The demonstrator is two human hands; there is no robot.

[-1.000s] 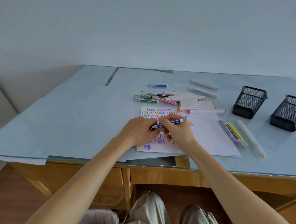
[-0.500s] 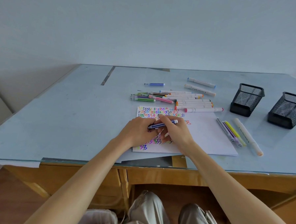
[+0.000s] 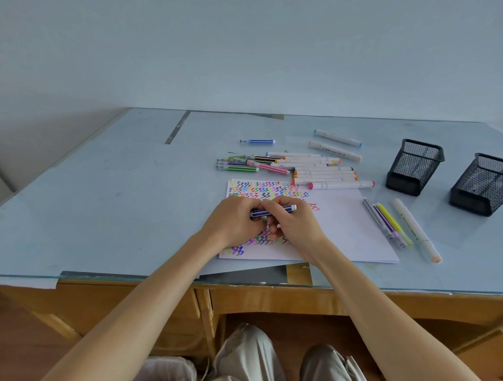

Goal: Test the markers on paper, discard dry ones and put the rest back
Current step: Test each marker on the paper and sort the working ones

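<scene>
Head view, item one: purple marker (image 3: 273, 211), held level above the paper (image 3: 344, 224), both hands on it; left hand (image 3: 232, 221) curled round the left end of the barrel, right hand (image 3: 293, 224) pinching the right part with fingers bent over it; white end cap showing at the far right; whether the tip is capped or bare cannot be told, as the left hand hides that end.

Risks, as judged: if the cap is being pulled or pushed, a slip could send the cap across the desk (image 3: 98, 197) or off its near edge; a bare tip could mark the fingers or smear the coloured zigzags (image 3: 267, 189) beneath the hands; a marker barely tested could be wrongly sorted as dry or good.

Item two, surroundings: a pile of markers (image 3: 289, 166) beyond the paper, thin striped ones on the left, thick white ones on the right; a blue marker (image 3: 260, 141) lying apart behind the pile; two more white markers (image 3: 335, 143) further back; four markers (image 3: 400, 227) lying just beside the paper's right edge; two black mesh holders (image 3: 414, 167) standing well to the right, apparently without markers in them, though their insides are hard to see.

Obstructions: the pile lies between the hands and the far desk; the four markers lie on the way from the hands towards the holders; a white bag or bin (image 3: 168, 372) shows below the desk by the knees, partly cut off.
</scene>
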